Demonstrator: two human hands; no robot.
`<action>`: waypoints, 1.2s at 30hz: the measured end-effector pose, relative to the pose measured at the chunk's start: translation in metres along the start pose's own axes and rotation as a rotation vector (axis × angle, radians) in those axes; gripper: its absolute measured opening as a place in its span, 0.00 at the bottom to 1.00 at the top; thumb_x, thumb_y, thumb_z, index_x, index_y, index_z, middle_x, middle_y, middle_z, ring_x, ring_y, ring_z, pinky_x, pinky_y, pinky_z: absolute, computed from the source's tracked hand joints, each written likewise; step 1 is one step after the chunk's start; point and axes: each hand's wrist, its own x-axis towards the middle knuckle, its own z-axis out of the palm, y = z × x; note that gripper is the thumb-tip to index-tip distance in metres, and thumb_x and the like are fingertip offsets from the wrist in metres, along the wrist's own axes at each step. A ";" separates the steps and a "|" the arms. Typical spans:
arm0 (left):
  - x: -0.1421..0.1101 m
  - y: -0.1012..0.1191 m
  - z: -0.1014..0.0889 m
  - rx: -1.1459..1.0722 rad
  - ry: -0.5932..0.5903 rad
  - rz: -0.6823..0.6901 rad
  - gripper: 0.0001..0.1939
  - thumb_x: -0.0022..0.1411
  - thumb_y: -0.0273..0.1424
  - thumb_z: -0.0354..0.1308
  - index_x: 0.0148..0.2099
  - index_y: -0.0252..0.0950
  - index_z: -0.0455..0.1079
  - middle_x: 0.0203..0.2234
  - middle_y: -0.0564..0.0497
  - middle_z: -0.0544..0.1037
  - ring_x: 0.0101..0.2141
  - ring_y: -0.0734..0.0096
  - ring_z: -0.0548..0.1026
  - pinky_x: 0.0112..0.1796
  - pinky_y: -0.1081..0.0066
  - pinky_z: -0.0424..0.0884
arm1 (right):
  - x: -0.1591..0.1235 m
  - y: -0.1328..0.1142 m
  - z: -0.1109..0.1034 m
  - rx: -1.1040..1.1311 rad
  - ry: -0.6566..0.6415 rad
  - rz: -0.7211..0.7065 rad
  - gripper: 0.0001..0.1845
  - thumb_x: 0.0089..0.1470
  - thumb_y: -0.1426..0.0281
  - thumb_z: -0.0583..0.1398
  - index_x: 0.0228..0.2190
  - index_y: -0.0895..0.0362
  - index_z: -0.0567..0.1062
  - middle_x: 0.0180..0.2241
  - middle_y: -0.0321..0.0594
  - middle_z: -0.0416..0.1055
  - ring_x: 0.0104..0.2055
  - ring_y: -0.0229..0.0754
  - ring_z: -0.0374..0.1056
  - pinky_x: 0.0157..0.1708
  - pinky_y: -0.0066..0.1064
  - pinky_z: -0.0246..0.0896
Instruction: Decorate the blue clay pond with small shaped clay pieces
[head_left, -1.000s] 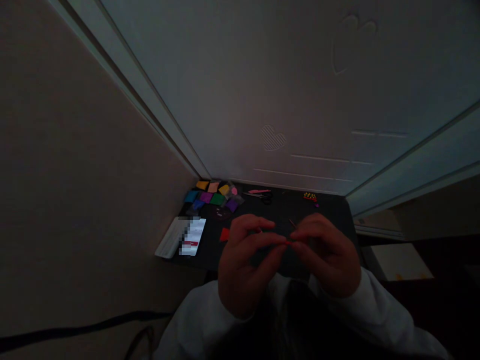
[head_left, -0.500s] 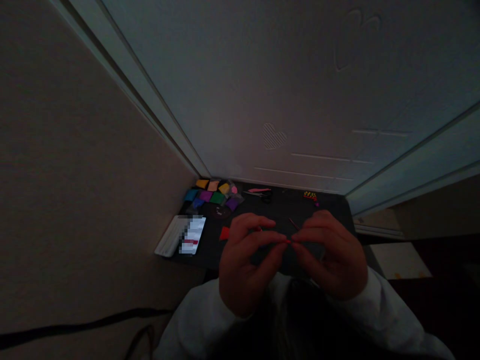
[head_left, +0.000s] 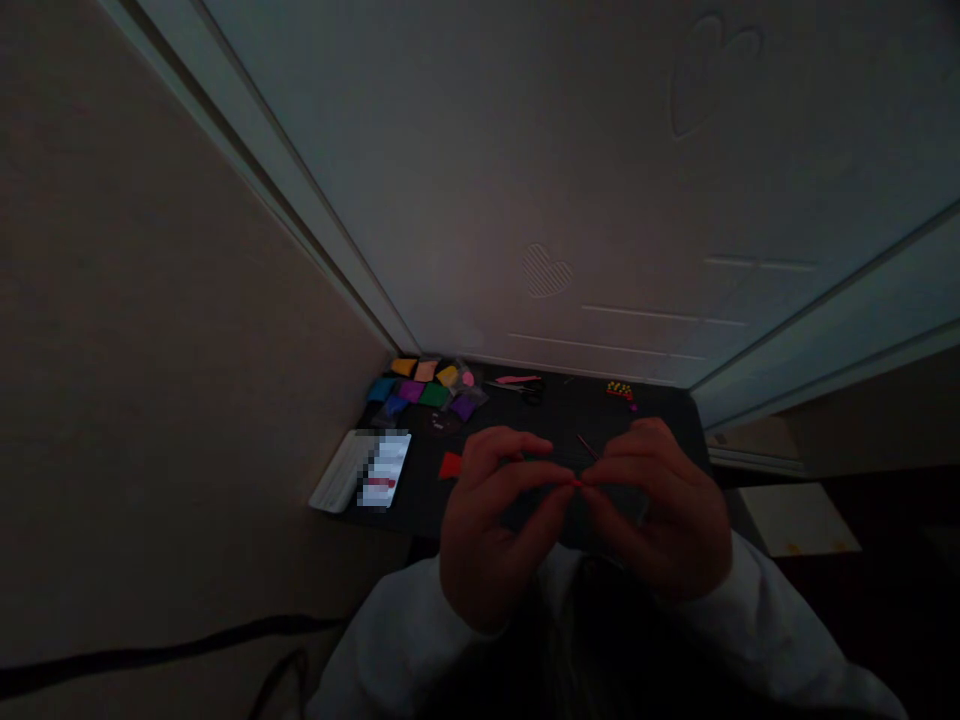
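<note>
A tiny bright red piece of modelling clay [head_left: 577, 483] is pinched between the fingertips of both hands, above the dark tabletop. My left hand [head_left: 499, 520] has thumb and forefinger closed on it, the other fingers curled. From the other side, thumb and forefinger of my right hand [head_left: 664, 510] close on the same piece. Beside my left hand lies a flat red packet [head_left: 450, 465], partly hidden behind the fingers. A thin dark reddish stick [head_left: 586, 445] lies past my right fingertips. The dim light hides the red piece's exact shape.
Several colourful clay packets [head_left: 433, 394] crowd the table's back left. A lit phone [head_left: 385, 470] lies at the left edge. Scissors [head_left: 525, 390] and a pink tool [head_left: 517, 379] lie at the back. Small red and yellow pieces [head_left: 619, 390] sit back right. A wall panel [head_left: 450, 200] rises behind.
Both hands stay almost in the same place, still pinching the red piece. Only the fingertips have shifted slightly, and less of the red shows between them.
</note>
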 end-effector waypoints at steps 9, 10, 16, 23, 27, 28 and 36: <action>0.001 0.001 0.000 0.011 0.006 -0.001 0.10 0.48 0.21 0.57 0.34 0.40 0.69 0.36 0.50 0.67 0.39 0.67 0.66 0.39 0.66 0.64 | -0.001 0.001 0.001 -0.001 -0.014 0.003 0.07 0.40 0.76 0.60 0.27 0.57 0.71 0.25 0.38 0.68 0.27 0.38 0.63 0.31 0.36 0.58; 0.001 0.001 0.000 0.011 0.006 -0.002 0.10 0.48 0.21 0.57 0.34 0.40 0.69 0.36 0.50 0.67 0.39 0.67 0.66 0.39 0.65 0.64 | -0.001 0.001 0.001 0.005 -0.013 0.003 0.07 0.40 0.76 0.60 0.27 0.57 0.71 0.24 0.38 0.68 0.27 0.38 0.63 0.31 0.36 0.58; -0.002 -0.001 0.000 -0.038 -0.012 -0.042 0.12 0.49 0.23 0.57 0.37 0.40 0.69 0.37 0.49 0.68 0.41 0.66 0.66 0.41 0.64 0.63 | -0.001 0.001 0.002 0.014 0.000 0.003 0.07 0.40 0.77 0.60 0.26 0.57 0.71 0.24 0.38 0.68 0.27 0.38 0.63 0.30 0.36 0.58; -0.002 -0.002 0.000 -0.093 -0.024 -0.106 0.09 0.50 0.24 0.56 0.36 0.40 0.70 0.36 0.49 0.69 0.41 0.65 0.67 0.41 0.64 0.64 | 0.001 -0.001 0.003 0.018 0.002 -0.002 0.06 0.40 0.77 0.59 0.25 0.57 0.70 0.23 0.36 0.68 0.26 0.37 0.64 0.30 0.34 0.57; -0.002 -0.001 0.000 -0.129 -0.039 -0.143 0.08 0.51 0.25 0.56 0.35 0.40 0.71 0.36 0.49 0.69 0.40 0.66 0.67 0.41 0.65 0.65 | 0.001 0.000 0.003 0.024 -0.006 -0.008 0.06 0.40 0.77 0.59 0.26 0.57 0.70 0.23 0.37 0.68 0.26 0.37 0.64 0.31 0.34 0.57; -0.001 -0.001 0.000 -0.146 -0.042 -0.150 0.08 0.51 0.25 0.56 0.35 0.40 0.71 0.36 0.49 0.69 0.40 0.66 0.68 0.41 0.65 0.65 | 0.000 0.000 0.003 0.025 -0.007 -0.009 0.06 0.40 0.77 0.59 0.26 0.57 0.70 0.23 0.37 0.68 0.26 0.37 0.64 0.31 0.35 0.57; 0.000 0.000 0.002 -0.206 -0.061 -0.224 0.06 0.52 0.26 0.55 0.33 0.39 0.71 0.35 0.49 0.70 0.39 0.68 0.69 0.41 0.66 0.66 | 0.001 0.000 0.004 0.000 -0.010 -0.008 0.05 0.41 0.76 0.58 0.26 0.56 0.70 0.23 0.36 0.68 0.26 0.36 0.64 0.31 0.34 0.58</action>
